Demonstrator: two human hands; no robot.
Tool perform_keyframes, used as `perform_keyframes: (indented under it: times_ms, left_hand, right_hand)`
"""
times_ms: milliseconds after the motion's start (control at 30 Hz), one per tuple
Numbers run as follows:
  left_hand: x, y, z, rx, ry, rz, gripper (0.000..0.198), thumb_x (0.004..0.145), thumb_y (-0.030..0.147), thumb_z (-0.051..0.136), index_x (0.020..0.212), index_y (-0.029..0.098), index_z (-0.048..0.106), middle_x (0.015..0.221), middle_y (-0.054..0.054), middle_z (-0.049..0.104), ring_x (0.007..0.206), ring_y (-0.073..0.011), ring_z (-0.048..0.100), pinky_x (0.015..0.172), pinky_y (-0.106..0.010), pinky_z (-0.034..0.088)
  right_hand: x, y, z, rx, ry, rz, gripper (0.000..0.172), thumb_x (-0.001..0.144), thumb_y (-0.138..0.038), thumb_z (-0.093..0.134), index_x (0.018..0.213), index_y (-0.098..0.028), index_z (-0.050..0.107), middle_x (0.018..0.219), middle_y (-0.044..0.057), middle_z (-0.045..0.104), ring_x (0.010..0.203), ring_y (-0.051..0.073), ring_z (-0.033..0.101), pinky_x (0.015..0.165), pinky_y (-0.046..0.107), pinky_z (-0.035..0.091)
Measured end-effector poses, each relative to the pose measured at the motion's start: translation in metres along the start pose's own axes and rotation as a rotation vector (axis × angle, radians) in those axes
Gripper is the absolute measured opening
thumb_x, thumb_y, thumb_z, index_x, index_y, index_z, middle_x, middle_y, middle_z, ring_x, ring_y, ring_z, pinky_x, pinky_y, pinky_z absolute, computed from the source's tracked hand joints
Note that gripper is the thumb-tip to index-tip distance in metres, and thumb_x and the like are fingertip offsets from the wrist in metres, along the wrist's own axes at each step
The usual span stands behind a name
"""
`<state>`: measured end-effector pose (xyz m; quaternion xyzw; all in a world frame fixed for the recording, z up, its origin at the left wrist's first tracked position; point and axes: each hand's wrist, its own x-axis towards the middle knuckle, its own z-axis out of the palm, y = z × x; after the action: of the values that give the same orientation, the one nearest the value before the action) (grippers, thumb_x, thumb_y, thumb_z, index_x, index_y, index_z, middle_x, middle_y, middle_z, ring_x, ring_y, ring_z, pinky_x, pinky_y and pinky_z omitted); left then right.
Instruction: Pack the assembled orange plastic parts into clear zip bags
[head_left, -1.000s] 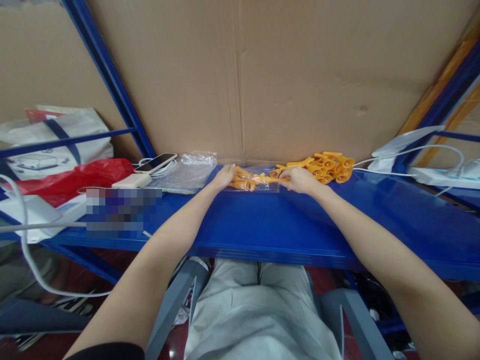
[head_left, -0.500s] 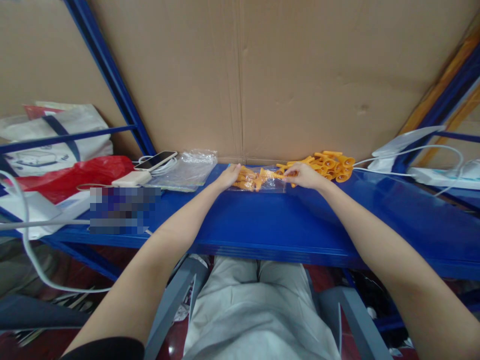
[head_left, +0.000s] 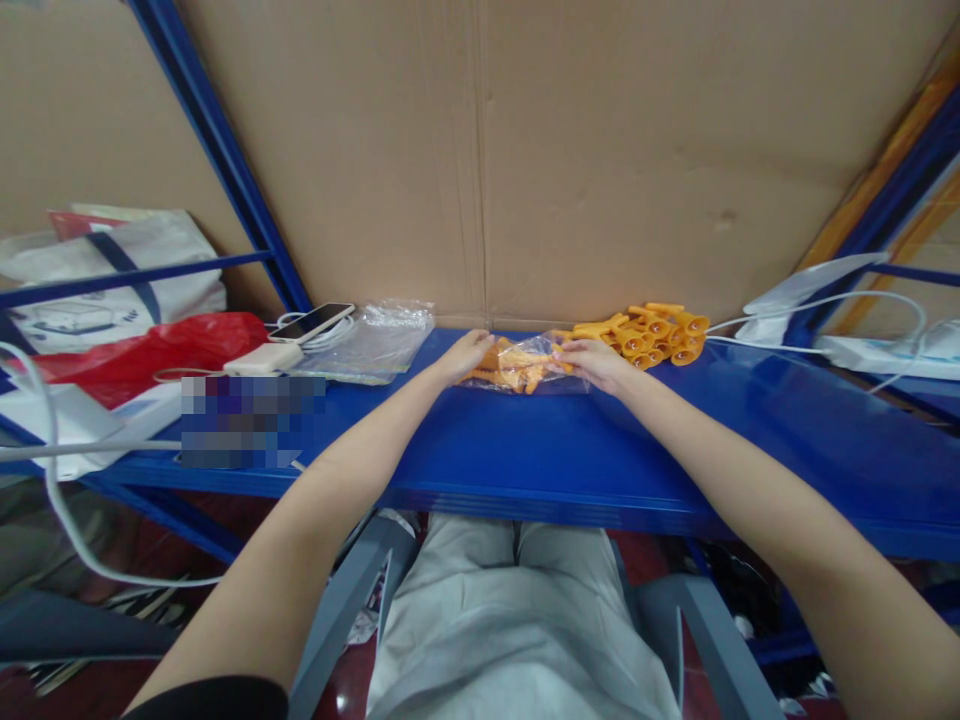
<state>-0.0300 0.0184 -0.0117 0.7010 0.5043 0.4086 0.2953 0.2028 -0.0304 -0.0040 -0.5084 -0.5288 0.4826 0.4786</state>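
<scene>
Orange plastic parts are filling a clear plastic bag (head_left: 525, 364) that is lying at the centre of the frame, on the far edge of the blue desk (head_left: 525, 440), close to the cardboard sheet (head_left: 600, 150) standing behind it. The left hand (head_left: 466, 354) is gripping the bag's left end with curled fingers, and the right hand (head_left: 592, 362) is pinching its right end, so both hands are closing on the bag. Just right of the right hand, a loose pile of orange parts (head_left: 664, 332) is sitting against the cardboard. Left of centre, a stack of empty clear bags (head_left: 375, 342) is lying flat, with a phone (head_left: 311, 322) and a white power bank (head_left: 262, 358) beside it. A red plastic bag (head_left: 150, 352) is slumping further left, and a white power strip (head_left: 885, 352) is resting at the right edge.
</scene>
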Motion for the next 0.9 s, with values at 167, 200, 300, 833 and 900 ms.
perform_keyframes:
  times_ms: [167,200,300,833,900]
  left_hand:
    - [0.005,-0.011,0.0,0.088,-0.008,-0.009,0.04,0.084,0.046,0.063,0.111,0.016,0.065,0.123,-0.015,0.071,0.122,-0.0296,0.061,0.104,-0.038,0.045]
    - [0.005,-0.012,0.001,0.093,-0.013,-0.006,0.042,0.084,0.047,0.064,0.111,0.016,0.065,0.123,-0.015,0.07,0.122,-0.0297,0.061,0.104,-0.038,0.046]
    - [0.004,-0.011,0.0,0.083,-0.011,-0.001,0.041,0.086,0.049,0.062,0.11,0.016,0.066,0.123,-0.015,0.07,0.122,-0.0295,0.061,0.104,-0.037,0.046]
    - [-0.013,0.02,-0.019,0.137,-0.18,0.337,0.02,0.08,0.036,0.073,0.09,0.019,0.077,0.126,-0.01,0.069,0.129,-0.0286,0.056,0.116,-0.045,0.035]
    - [-0.014,0.024,-0.016,0.172,-0.166,0.415,0.012,0.08,0.029,0.072,0.081,0.018,0.076,0.125,-0.011,0.07,0.127,-0.0274,0.057,0.116,-0.046,0.034]
  right_hand:
    - [-0.007,-0.01,-0.003,-0.04,-0.159,0.23,0.015,0.083,-0.011,0.072,0.077,-0.015,0.06,0.065,0.003,0.066,0.057,0.01,0.063,0.059,0.021,0.058]
    - [-0.007,-0.01,-0.002,-0.056,-0.155,0.239,0.015,0.084,-0.013,0.072,0.076,-0.015,0.059,0.062,0.002,0.064,0.054,0.009,0.061,0.056,0.02,0.056]
    - [-0.007,-0.011,-0.001,-0.026,-0.121,0.242,0.02,0.087,-0.015,0.069,0.071,-0.016,0.057,0.055,-0.002,0.058,0.044,0.005,0.049,0.047,0.016,0.045]
    - [-0.007,-0.007,0.006,0.051,-0.2,0.227,0.018,0.091,-0.01,0.055,0.074,-0.015,0.06,0.059,0.001,0.062,0.051,0.009,0.054,0.062,0.023,0.055]
    - [-0.008,-0.009,0.007,0.045,-0.198,0.249,0.02,0.092,-0.01,0.052,0.074,-0.016,0.06,0.056,0.0,0.061,0.049,0.009,0.052,0.057,0.022,0.052]
